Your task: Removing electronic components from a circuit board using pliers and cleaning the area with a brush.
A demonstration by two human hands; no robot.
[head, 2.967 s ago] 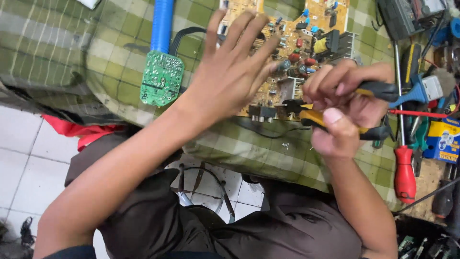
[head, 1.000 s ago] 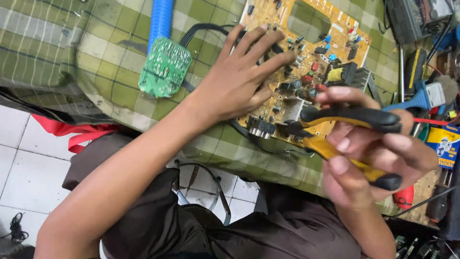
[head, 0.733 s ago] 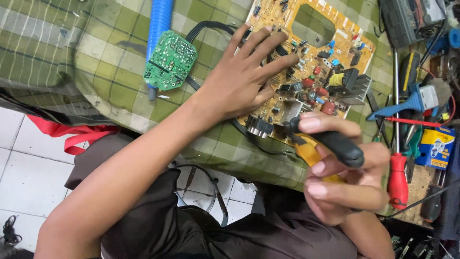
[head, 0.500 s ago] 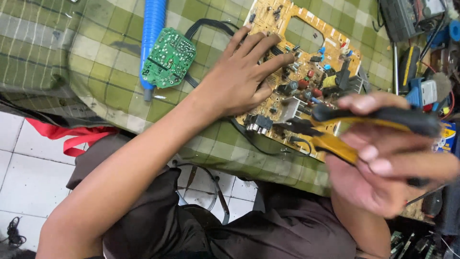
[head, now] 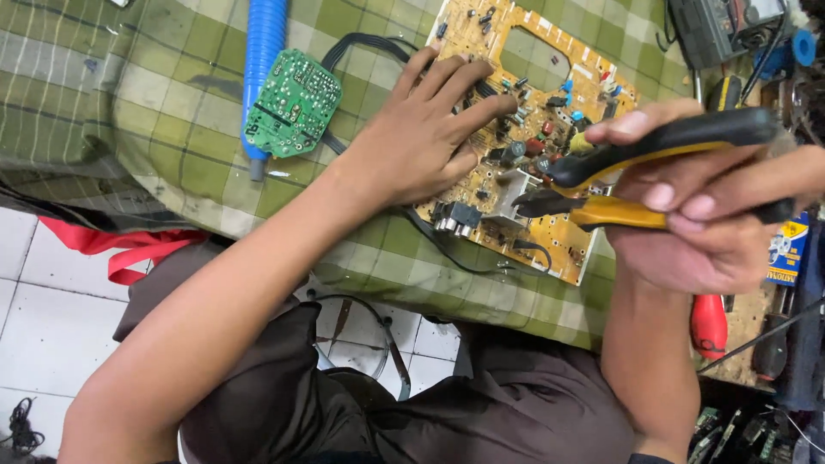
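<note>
On the green cloth (head: 172, 163) lies the yellow board (head: 524, 232). The left hand (head: 412, 142) rests flat and spread on it. The right hand (head: 705, 215) grips pliers (head: 636, 172) over its edge.

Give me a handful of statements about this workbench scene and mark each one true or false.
1. The left hand lies flat on the yellow-brown circuit board. True.
2. The right hand grips a red-handled screwdriver. False: it holds the black and yellow-handled pliers; the red-handled screwdriver lies on the bench.
3. The small green circuit board rests against a blue plastic tube-shaped tool. True.
4. The boards lie on bare wood. False: they lie on a green checked cloth.
5. The pliers' tips point toward the yellow-brown circuit board. True.
</note>
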